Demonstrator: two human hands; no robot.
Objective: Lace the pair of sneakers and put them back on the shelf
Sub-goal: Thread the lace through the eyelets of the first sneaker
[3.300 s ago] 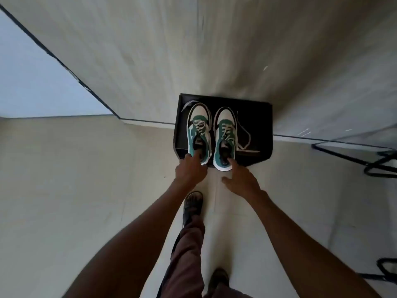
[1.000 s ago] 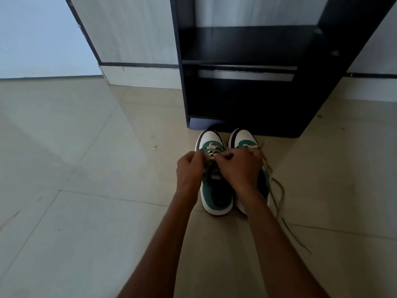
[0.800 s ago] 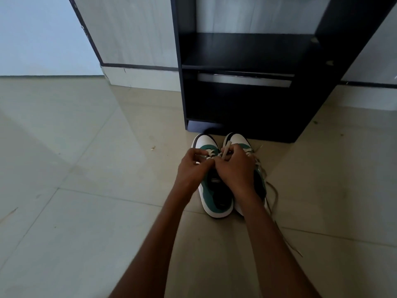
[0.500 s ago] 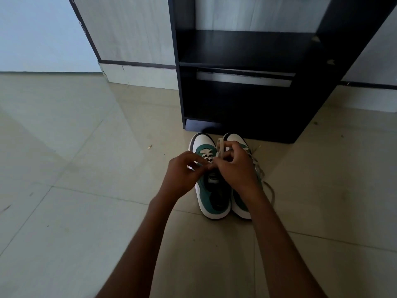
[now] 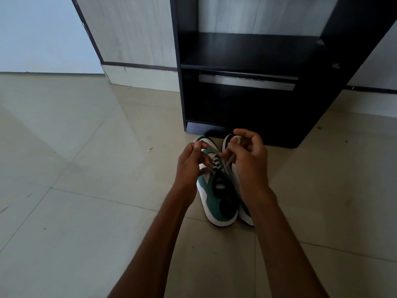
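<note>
Tiled floor (image 5: 86,233), black shelf (image 5: 247,50) at far edge. Sneakers (image 5: 219,196) side by side just before shelf base, toes toward it. Left hand (image 5: 191,164), right hand (image 5: 249,160) each pinch lace end (image 5: 228,162) of left sneaker, directly below fingers.

Home interior, tiled floor (image 5: 90,211), dark shoe shelf (image 5: 247,52), wood-panelled wall (image 5: 133,29)

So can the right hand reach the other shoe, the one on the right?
Probably yes. The right hand hangs just above the right shoe, nothing between them, but it is busy pinching the lace.
</note>
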